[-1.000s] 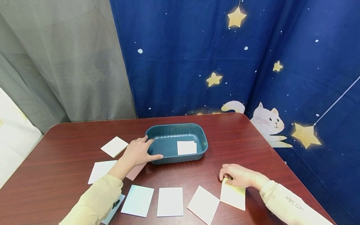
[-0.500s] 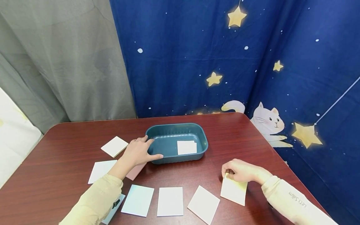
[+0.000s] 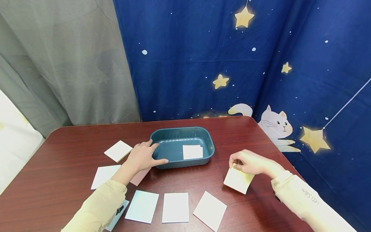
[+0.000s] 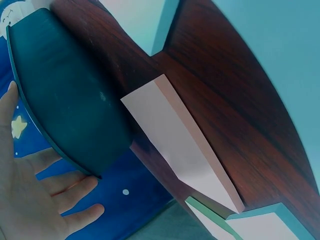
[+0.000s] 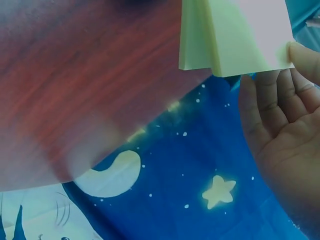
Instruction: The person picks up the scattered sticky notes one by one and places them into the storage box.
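A teal plastic basin (image 3: 185,163) stands near the middle of the table. My left hand (image 3: 141,157) touches its left end, thumb along the front rim and fingers spread over the far side. The left wrist view shows those fingers fairly straight against the basin (image 4: 70,95). Inside the basin lie white note pads (image 3: 192,152), toward the right. At the right, my right hand (image 3: 249,162) pinches a yellow sticky note pad (image 3: 238,183) by its far edge. The pad hangs tilted above the table; in the right wrist view the thumb presses the pad (image 5: 250,40).
A row of pale pads, blue (image 3: 142,207), white (image 3: 175,207) and pinkish (image 3: 210,211), lies along the near side. Cream (image 3: 118,151), white (image 3: 105,176) and pink (image 3: 140,177) pads lie left of the basin. Another blue pad (image 3: 117,217) is partly under the left sleeve.
My right hand has raised the yellow sticky note pad off the table and moved it away from me, toward the basin's level. My left hand and the basin have stayed put.
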Available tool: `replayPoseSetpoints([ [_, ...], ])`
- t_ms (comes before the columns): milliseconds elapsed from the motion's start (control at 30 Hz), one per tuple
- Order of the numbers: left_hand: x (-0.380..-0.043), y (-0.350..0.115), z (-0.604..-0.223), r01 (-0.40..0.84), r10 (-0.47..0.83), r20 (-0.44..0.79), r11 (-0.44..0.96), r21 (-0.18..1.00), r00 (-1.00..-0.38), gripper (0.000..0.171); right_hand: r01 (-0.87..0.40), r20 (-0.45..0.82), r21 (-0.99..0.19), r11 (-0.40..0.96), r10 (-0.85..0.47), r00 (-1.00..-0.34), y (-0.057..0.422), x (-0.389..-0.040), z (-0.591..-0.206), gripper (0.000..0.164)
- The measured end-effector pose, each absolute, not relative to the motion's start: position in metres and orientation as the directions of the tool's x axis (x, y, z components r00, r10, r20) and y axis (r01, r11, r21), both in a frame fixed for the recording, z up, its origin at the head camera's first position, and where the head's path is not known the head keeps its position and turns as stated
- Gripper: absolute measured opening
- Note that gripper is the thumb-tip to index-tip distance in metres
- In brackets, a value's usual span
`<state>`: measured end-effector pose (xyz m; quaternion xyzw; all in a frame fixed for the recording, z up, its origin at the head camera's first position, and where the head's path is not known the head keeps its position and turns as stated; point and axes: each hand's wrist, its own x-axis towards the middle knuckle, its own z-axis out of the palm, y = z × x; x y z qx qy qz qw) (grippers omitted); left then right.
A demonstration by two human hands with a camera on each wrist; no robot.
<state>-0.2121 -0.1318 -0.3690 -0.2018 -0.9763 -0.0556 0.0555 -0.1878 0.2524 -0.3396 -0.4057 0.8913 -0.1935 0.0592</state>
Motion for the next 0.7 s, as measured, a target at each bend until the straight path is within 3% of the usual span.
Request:
replayPoseSetpoints([
  [700, -0.212, -0.132, -0.369, 0.41, 0.395, 0.148, 0.908, 0.083, -0.907, 0.087, -0.688, 0.08, -0.364, 0.628, -0.714, -0.695, 0.248, -0.205, -0.311, 0.021],
])
